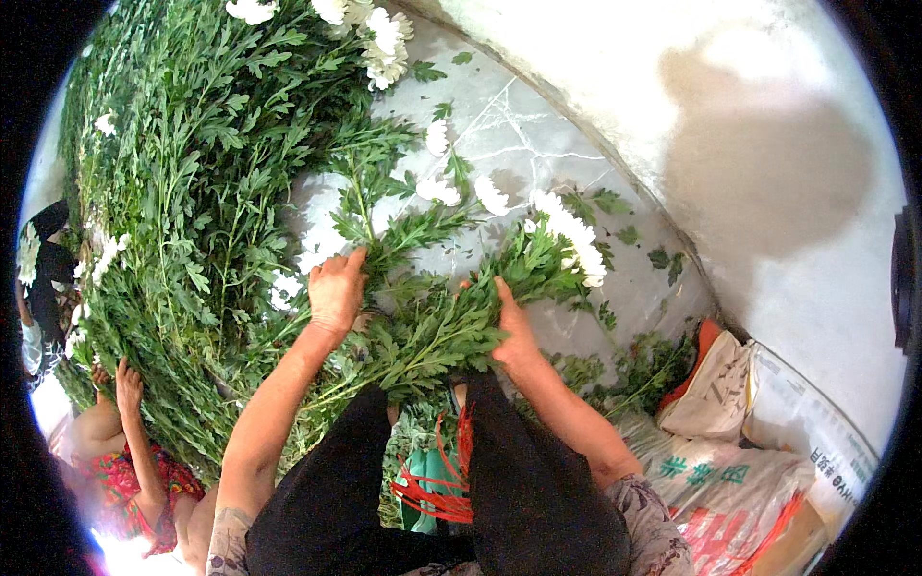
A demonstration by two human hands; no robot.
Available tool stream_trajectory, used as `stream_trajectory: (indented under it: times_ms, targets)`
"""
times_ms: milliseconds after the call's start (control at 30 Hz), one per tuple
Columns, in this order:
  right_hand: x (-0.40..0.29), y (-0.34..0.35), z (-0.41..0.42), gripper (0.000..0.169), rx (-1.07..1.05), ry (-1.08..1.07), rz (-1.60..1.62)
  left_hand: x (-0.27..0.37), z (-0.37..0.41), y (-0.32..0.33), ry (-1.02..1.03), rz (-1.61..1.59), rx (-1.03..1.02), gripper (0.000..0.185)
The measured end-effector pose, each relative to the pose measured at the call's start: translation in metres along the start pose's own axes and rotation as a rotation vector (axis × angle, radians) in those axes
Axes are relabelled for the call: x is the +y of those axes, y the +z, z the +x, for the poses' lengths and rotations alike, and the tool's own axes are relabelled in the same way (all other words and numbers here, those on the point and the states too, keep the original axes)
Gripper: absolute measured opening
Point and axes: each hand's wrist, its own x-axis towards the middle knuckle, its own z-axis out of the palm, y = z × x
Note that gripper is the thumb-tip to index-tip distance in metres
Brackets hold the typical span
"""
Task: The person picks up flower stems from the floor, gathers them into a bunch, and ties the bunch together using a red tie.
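Observation:
My right hand (513, 320) grips a bunch of white chrysanthemums (461, 317) above my knees. Its white blooms (574, 234) point to the upper right, while the bare stem ends run down to the left. To the left of that bunch, my left hand (337, 291) has its fingers curled on leafy chrysanthemum stems (367, 209); the exact grip is partly hidden. Loose white flower heads (437, 191) lie on the floor past both hands.
A large heap of cut chrysanthemums (209, 158) fills the left side. Another person's hand (130, 385) touches its lower edge. Torn leaves lie on the grey floor (569, 169) by the wall (778, 144). Red ties (436, 497) hang between my knees; printed plastic sacks (713, 468) lie to the right.

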Motion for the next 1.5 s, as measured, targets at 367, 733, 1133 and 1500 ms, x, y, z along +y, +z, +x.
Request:
stream_trajectory:
  times_ms: [367,733,1133,1500]
  targets:
    - [-0.003,-0.002,-0.007,0.043,0.032,0.106,-0.076,0.071,-0.053,-0.039,0.174,-0.564,0.079,0.033]
    - [0.021,-0.058,0.023,0.059,-0.123,-0.129,-0.428,0.101,-0.05,-0.027,0.303,-0.492,-0.013,0.036]
    - [-0.003,-0.031,0.006,0.062,-0.151,-0.301,-0.641,-0.088,-0.03,-0.004,-0.57,-0.674,0.194,0.053]
    - [-0.023,0.23,-0.191,0.041,-0.71,-0.447,-0.552,0.12,-0.096,-0.295,-0.015,-0.459,-0.09,0.088]
